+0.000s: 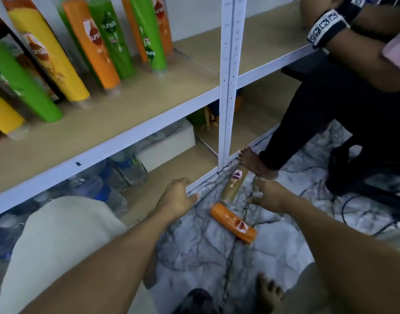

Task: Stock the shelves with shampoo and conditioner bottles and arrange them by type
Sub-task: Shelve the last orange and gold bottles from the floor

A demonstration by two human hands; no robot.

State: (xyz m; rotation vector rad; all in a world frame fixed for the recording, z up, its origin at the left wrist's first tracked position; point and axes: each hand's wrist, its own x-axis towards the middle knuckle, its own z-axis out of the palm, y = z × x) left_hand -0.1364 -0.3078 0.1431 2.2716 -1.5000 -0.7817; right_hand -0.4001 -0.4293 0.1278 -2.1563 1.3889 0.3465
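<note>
An orange bottle (234,223) lies flat on the marble floor between my hands. A brown bottle (234,185) lies beyond it, near the shelf post. My left hand (175,198) hovers over the floor by the bottom shelf's edge, fingers loosely curled, holding nothing. My right hand (270,194) reaches beside the brown bottle's right side, fingers curled; contact is blurred. Several green, orange and yellow Sunsilk bottles (94,48) stand upright on the middle shelf (117,123).
Another person's leg and bare foot (256,162) stand by the white shelf post (227,87), their arm (344,41) resting on the right shelf. Water bottles (126,166) and a white box (169,146) fill the bottom shelf. Black cables (353,200) trail at right.
</note>
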